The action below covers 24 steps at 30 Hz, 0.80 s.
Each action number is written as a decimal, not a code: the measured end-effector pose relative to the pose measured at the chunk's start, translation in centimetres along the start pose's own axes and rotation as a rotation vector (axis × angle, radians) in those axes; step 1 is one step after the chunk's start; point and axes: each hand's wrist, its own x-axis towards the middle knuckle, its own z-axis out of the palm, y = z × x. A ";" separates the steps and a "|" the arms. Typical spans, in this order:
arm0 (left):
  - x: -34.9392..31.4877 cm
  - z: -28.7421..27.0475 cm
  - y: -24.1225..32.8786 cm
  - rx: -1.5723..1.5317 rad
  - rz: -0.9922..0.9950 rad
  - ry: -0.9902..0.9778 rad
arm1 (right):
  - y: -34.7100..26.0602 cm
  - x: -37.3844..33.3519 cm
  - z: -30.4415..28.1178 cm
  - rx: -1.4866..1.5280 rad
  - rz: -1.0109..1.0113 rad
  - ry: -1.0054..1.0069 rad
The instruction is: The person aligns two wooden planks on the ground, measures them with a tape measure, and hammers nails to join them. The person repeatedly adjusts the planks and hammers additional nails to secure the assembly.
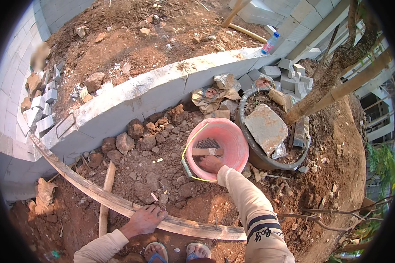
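My left hand (pixel 142 220) is closed over the upper edge of a long wooden plank (pixel 188 225), which runs from the lower middle up to the far left. My right hand (pixel 211 163) reaches down inside a pink bucket (pixel 239 147) with a yellow-green handle. There it is against a small brown cardboard box (pixel 202 152) that holds several dark nails (pixel 210 143). The fingertips of this hand are hidden by the hand itself and the box, so I cannot see what they hold.
A grey block wall (pixel 140 98) curves behind the bucket, with a plastic bottle (pixel 270 44) on it. Right of the bucket stands a black tub (pixel 267 164) bearing a stone slab (pixel 266 125). A shorter wooden piece (pixel 106 199) passes under the plank. Rocks (pixel 125 143) and broken blocks (pixel 289 81) lie around.
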 end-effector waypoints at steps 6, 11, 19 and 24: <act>0.0 0.1 0.0 -0.003 -0.011 -0.004 | 0.0 -1.2 -5.1 0.198 0.322 0.119; 0.1 -0.3 0.3 -0.008 -0.037 -0.031 | 0.9 -1.5 -5.8 0.155 0.439 0.153; 0.1 0.1 0.4 0.007 -0.019 0.045 | 3.9 -3.8 -5.9 0.614 0.589 0.441; 0.3 0.1 0.1 0.015 0.000 0.049 | 5.5 -7.1 -7.8 0.792 0.755 0.509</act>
